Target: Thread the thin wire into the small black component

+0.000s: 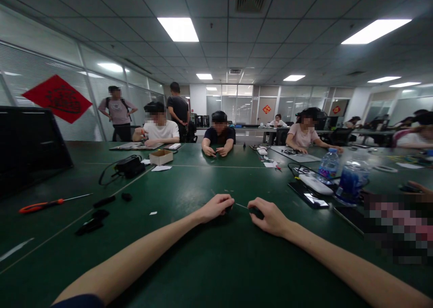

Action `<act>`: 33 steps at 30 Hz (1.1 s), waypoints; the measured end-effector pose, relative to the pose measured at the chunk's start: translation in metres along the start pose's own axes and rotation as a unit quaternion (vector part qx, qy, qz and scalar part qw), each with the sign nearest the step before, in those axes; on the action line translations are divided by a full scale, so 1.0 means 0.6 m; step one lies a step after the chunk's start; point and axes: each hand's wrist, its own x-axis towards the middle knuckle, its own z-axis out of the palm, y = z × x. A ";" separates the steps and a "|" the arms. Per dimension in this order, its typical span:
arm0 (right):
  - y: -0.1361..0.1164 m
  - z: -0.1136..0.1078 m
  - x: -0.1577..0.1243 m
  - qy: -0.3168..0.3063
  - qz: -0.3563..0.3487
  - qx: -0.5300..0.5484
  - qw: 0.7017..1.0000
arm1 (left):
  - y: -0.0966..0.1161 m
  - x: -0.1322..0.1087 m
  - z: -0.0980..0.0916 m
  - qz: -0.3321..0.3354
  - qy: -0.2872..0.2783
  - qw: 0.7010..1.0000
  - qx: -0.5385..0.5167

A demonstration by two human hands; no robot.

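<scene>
Left hand (pixel 214 208) and right hand (pixel 267 216) held close together, low over the green worktop (pixel 189 272)

Far left, an orange-handled screwdriver (pixel 42 205) and black plastic pieces (pixel 103 201), well apart from the hands. Then the left hand's grip, clenched on a small dark piece (pixel 230 208); a thin metal shaft (pixel 241 205) across the narrow gap, its ends hidden, with no telling what joins it; the right hand's grip, clenched on a second dark piece (pixel 256 212). Both wrists level, 2 hands steady. Farther right, a plastic water bottle (pixel 328 166).
</scene>
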 end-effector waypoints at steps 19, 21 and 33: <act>-0.004 -0.003 0.001 -0.003 -0.029 -0.007 1.000 | -0.010 0.003 0.000 -0.007 -0.006 0.999 -0.031; -0.005 -0.006 0.000 -0.009 -0.034 -0.014 0.999 | -0.011 0.002 -0.001 -0.003 -0.006 0.999 -0.041; -0.034 -0.006 0.001 -0.075 -0.121 -0.060 0.988 | -0.015 0.009 0.002 -0.011 0.003 0.996 -0.089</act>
